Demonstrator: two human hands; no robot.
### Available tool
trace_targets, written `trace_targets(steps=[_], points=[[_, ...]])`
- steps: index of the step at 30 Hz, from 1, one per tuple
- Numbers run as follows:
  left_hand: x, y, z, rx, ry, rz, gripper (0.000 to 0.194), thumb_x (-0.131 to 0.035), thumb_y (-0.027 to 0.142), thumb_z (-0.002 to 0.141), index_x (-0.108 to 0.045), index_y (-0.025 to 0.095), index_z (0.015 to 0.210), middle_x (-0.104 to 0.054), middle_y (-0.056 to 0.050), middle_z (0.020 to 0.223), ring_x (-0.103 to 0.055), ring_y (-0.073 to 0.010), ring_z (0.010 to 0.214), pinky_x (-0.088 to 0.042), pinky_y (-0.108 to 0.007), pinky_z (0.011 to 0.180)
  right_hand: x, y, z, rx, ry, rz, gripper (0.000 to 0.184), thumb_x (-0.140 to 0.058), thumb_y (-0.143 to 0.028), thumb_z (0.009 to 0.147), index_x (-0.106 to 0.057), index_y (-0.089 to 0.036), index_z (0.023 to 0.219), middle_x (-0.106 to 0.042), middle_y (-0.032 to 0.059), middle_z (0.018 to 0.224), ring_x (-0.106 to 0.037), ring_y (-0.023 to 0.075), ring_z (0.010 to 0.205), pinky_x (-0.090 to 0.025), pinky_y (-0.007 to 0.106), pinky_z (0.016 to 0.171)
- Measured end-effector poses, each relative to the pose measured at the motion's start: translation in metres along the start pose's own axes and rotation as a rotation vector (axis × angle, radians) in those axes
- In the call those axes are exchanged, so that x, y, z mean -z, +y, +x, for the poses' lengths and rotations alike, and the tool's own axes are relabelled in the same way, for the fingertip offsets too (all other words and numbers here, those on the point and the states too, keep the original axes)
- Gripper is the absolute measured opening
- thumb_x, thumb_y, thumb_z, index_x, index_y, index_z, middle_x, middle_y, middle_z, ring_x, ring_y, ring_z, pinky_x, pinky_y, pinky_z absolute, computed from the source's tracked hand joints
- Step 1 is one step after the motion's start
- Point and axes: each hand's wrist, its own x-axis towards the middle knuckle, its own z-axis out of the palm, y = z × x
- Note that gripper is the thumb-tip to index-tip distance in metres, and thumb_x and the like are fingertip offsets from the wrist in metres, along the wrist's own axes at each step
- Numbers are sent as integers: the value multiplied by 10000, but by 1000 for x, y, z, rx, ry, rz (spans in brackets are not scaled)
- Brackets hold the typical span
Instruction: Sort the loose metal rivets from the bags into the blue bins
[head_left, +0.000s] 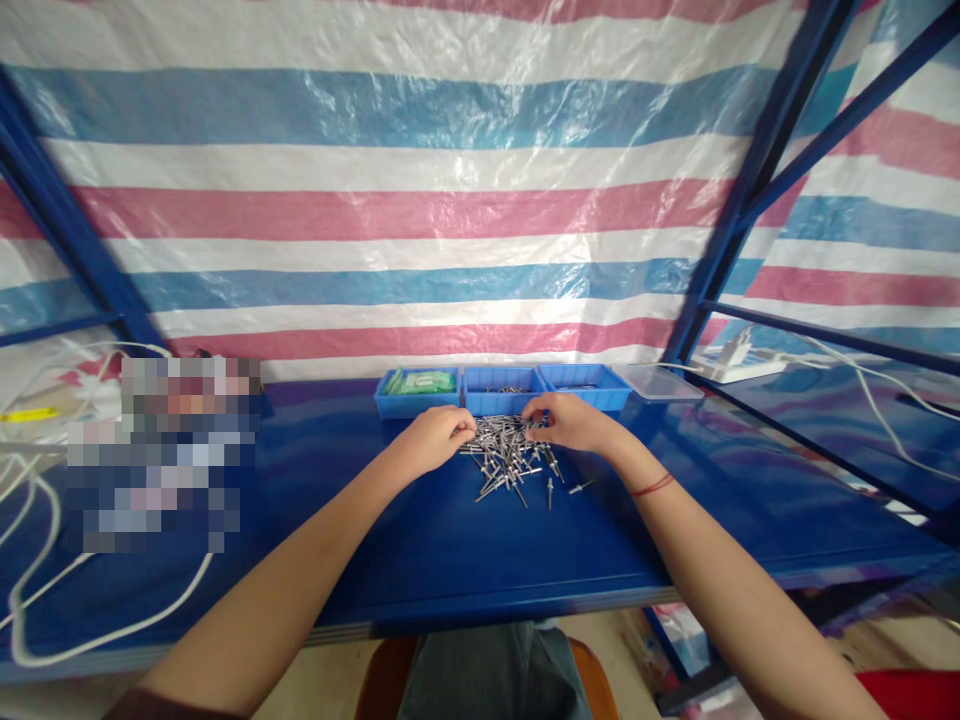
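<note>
A loose pile of silver pop rivets (510,455) lies on the blue tabletop, with a few strays at its near right side. My left hand (436,438) is at the pile's left edge, its fingers curled and thumb and fingertips close together; what is between them, if anything, is too small to make out. Over the right edge is my right hand (571,422), thumb and fingers apart and curved toward the rivets. Just behind the pile stand three blue bins: the left bin (405,408) with green packets (420,383), the middle bin (501,405) with some rivets, and the right bin (600,402) with a few thin pieces.
A clear plastic lid (664,383) lies right of the bins. Farther right is a white power strip (742,368) with cables. White cables (52,520) and a blurred-out area take up the table's left side. Blue frame posts (739,210) and a striped sheet (420,215) enclose the back.
</note>
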Motion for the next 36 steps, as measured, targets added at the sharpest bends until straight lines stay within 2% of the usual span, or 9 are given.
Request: trace_targets(steps=[5, 10, 14, 18, 22, 28, 33, 36], points=[[2, 3, 2, 38, 127, -179, 133, -516, 209, 822, -638, 171, 860, -674, -28, 854, -615, -147, 745, -458, -254, 692, -7, -13, 2, 32, 23, 214, 235, -666, -294, 728, -679, -154, 917, -675, 59, 853, -583, 150, 695, -451, 290, 657], [-5, 3, 5, 115, 232, -447, 149, -537, 265, 816, -618, 162, 887, -664, -38, 870, -620, -127, 687, -479, -262, 676, -17, -28, 6, 82, 41, 390, 193, -653, -325, 743, -687, -151, 820, -677, 42, 770, -550, 121, 621, -439, 275, 611], [-10, 0, 7, 178, 228, -641, 173, -574, 295, 787, -599, 152, 881, -652, -36, 821, -610, -117, 630, -478, -256, 620, -18, -34, 7, 98, 155, 445, 191, -608, -332, 782, -685, -159, 761, -674, 33, 730, -564, 125, 643, -430, 268, 606], [-10, 5, 7, 178, 192, -763, 164, -593, 289, 769, -575, 145, 844, -637, -25, 769, -583, -104, 601, -454, -235, 578, -15, -38, 7, 90, 264, 507, 196, -618, -351, 771, -687, -167, 773, -688, 41, 778, -581, 134, 673, -442, 274, 616], [-12, 13, 6, 172, 129, -850, 177, -588, 286, 774, -555, 143, 873, -640, -29, 799, -561, -84, 574, -438, -217, 553, -15, -39, 9, 105, 286, 582, 210, -632, -373, 756, -692, -176, 800, -696, 53, 816, -594, 144, 694, -459, 293, 642], [-16, 15, 6, 125, 122, -851, 214, -565, 336, 798, -560, 153, 908, -637, -22, 790, -560, -86, 575, -447, -223, 558, -17, -42, 7, 153, 300, 592, 205, -617, -351, 773, -696, -173, 837, -685, 51, 801, -588, 141, 682, -459, 289, 625], [-13, 18, 5, 93, 304, -664, 187, -601, 322, 775, -583, 163, 870, -632, -23, 840, -586, -108, 666, -460, -242, 628, -15, -44, 5, 191, 352, 479, 178, -597, -297, 791, -711, -189, 873, -670, 48, 820, -574, 131, 692, -448, 275, 619], [-11, 22, 4, 76, 391, -569, 157, -604, 303, 776, -584, 164, 847, -627, -20, 824, -581, -113, 673, -452, -235, 608, -13, -43, 5, 186, 372, 398, 173, -593, -293, 800, -721, -207, 878, -663, 41, 803, -564, 126, 683, -442, 269, 614]])
